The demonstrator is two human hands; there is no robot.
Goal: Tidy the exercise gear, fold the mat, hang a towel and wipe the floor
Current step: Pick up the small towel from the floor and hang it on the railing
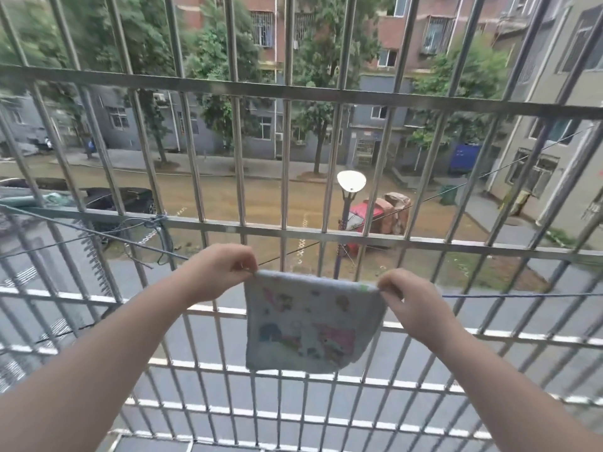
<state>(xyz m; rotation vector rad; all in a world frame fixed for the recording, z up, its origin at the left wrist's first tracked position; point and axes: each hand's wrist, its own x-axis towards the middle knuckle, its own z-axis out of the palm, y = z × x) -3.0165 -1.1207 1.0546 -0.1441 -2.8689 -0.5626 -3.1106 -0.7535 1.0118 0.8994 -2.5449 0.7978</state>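
Note:
A small pale blue towel (310, 324) with cartoon prints hangs folded over a thin blue clothesline (509, 295) that runs across the balcony cage. My left hand (218, 272) pinches the towel's top left corner at the line. My right hand (414, 301) pinches the top right corner. Both arms reach forward from the bottom of the view. The towel's lower edge hangs free, slightly slanted, in front of the cage bars.
A steel security cage (293, 93) of vertical bars and horizontal rails encloses the balcony in front and below. A blue cord (156, 220) is knotted to the middle rail at left. Beyond lie a courtyard, trees, parked cars and apartment blocks.

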